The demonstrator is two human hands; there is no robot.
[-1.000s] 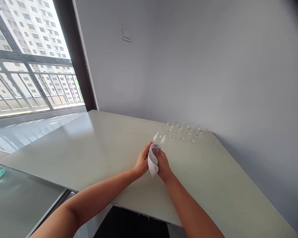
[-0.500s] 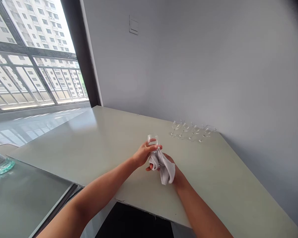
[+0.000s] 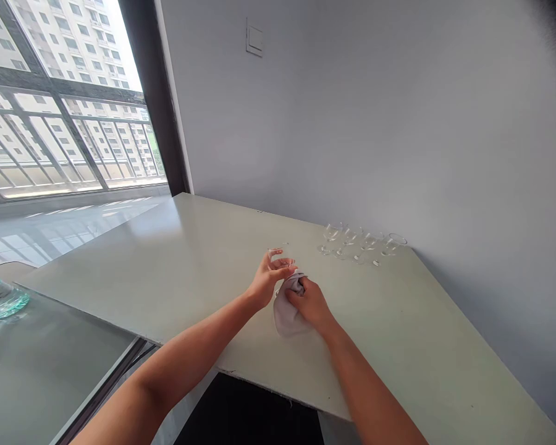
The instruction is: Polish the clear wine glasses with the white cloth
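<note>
My left hand (image 3: 267, 279) is closed around the bowl of a clear wine glass (image 3: 279, 252), whose mouth points up and away from me. A pale grey cloth (image 3: 287, 314) hangs below the bowl, bunched in my right hand (image 3: 311, 301). That hand presses the cloth against the lower part of the glass, and the stem is mostly hidden behind it. Both hands are held close together above the light table (image 3: 204, 247).
Several clear stemmed glasses (image 3: 352, 241) stand in a row near the wall at the back right. A water bottle (image 3: 2, 296) lies on a darker surface (image 3: 50, 364) at the left. The table's front edge (image 3: 259, 386) is close to me.
My right hand has turned from beneath the glass to its right side, back of the hand up. The cloth now hangs lower and to the left. The left hand keeps its hold.
</note>
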